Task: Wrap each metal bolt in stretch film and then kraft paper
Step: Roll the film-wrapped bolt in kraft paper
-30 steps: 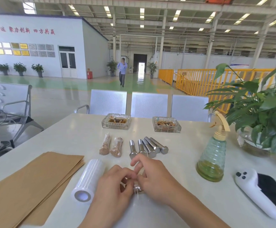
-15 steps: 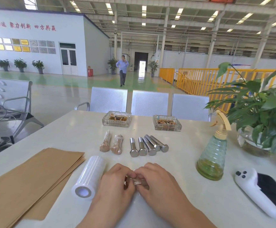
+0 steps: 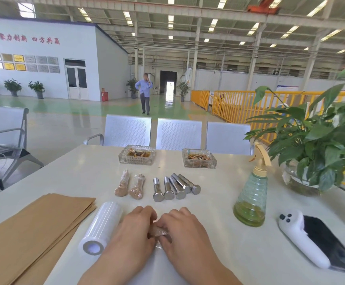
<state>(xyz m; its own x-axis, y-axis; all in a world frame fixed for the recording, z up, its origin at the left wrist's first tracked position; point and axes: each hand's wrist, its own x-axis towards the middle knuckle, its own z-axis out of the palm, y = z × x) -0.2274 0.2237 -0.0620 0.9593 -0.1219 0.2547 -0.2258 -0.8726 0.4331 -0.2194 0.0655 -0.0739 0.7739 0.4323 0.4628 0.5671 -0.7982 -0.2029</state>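
My left hand (image 3: 133,233) and my right hand (image 3: 185,231) meet near the table's front edge, both closed on a bolt (image 3: 157,231) that shows through clear stretch film; most of it is hidden by my fingers. A white roll of stretch film (image 3: 101,228) lies just left of my left hand. A stack of kraft paper sheets (image 3: 29,231) covers the front left. Several bare metal bolts (image 3: 174,187) lie side by side behind my hands. Two wrapped bolts (image 3: 129,185) lie to their left.
Two glass trays (image 3: 136,154) (image 3: 199,158) stand at the back of the white table (image 3: 85,173). On the right are a green spray bottle (image 3: 251,200), a potted plant (image 3: 315,145) and a white controller on a phone (image 3: 305,237). Metal chairs line the far edge.
My hands have closed tighter around the film-covered bolt and turned it between the fingers. The view has tilted up slightly. The far person has walked closer.
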